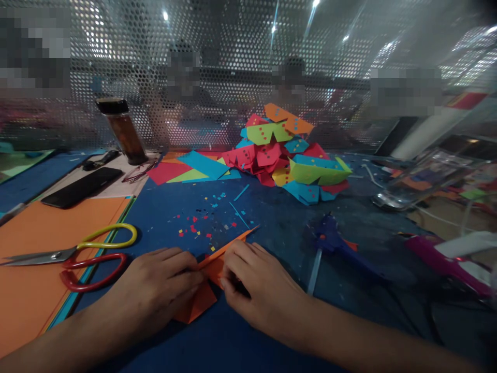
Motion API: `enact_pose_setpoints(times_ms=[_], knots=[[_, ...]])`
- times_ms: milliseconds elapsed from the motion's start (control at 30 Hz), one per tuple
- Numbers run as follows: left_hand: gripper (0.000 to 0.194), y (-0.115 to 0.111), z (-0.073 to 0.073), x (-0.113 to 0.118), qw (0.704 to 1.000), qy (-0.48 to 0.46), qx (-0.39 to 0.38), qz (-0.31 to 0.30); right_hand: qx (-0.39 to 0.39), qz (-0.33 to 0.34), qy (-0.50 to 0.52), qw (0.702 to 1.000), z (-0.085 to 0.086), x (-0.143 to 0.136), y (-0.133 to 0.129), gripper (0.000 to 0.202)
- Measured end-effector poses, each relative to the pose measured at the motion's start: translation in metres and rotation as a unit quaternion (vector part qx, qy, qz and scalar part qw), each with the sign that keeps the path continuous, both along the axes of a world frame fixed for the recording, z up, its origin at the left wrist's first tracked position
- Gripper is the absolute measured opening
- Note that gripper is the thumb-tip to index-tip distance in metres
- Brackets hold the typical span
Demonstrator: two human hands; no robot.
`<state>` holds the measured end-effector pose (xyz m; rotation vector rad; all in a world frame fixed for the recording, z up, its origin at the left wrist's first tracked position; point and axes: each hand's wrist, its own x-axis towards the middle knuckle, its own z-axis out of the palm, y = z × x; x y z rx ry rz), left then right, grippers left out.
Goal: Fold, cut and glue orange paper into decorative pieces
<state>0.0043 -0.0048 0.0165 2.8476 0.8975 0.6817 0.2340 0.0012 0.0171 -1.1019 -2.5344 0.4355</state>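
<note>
Both of my hands are on a folded piece of orange paper (200,305) low in the middle of the blue table. My left hand (155,282) has its fingers closed over the paper's left part. On the right part, my right hand (260,287) pinches the fold with curled fingers. A narrow raised edge of the paper runs up to the right between the hands. Small red, blue and yellow paper bits (198,225) lie just beyond. Scissors (81,254) with one yellow and one red handle rest left of my left hand.
Orange sheets (27,300) lie at the left, near a black phone (83,187) and a dark bottle (126,132). Folded colored papers (272,155) are heaped at the back. Blue (337,241) and magenta (442,259) glue guns with cords lie right.
</note>
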Motion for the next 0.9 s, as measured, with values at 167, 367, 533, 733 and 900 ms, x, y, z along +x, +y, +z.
enact_pose_setpoints(times_ms=[167,367,533,733,900], knots=[[0.032,-0.0006,-0.0013,0.0002,1.0,0.003,-0.008,0.002,0.0,0.001,-0.001,1.0,0.0012,0.0002,-0.0001,0.008],[0.033,-0.0007,-0.0007,0.0013,1.0,0.013,-0.008,0.002,-0.002,-0.001,-0.002,1.0,0.0003,-0.0006,-0.0003,0.007],[0.034,-0.0006,0.0,0.0024,1.0,0.014,0.006,0.007,-0.007,-0.002,-0.001,1.0,0.0011,-0.0005,-0.0001,0.007],[0.029,-0.001,0.0014,0.0035,1.0,0.006,0.016,0.001,-0.004,-0.007,-0.001,1.0,0.0002,-0.0008,-0.0003,0.006],[0.029,-0.0015,-0.0024,0.002,1.0,0.023,0.018,0.007,-0.008,-0.003,0.003,1.0,0.003,0.0001,-0.0002,0.008]])
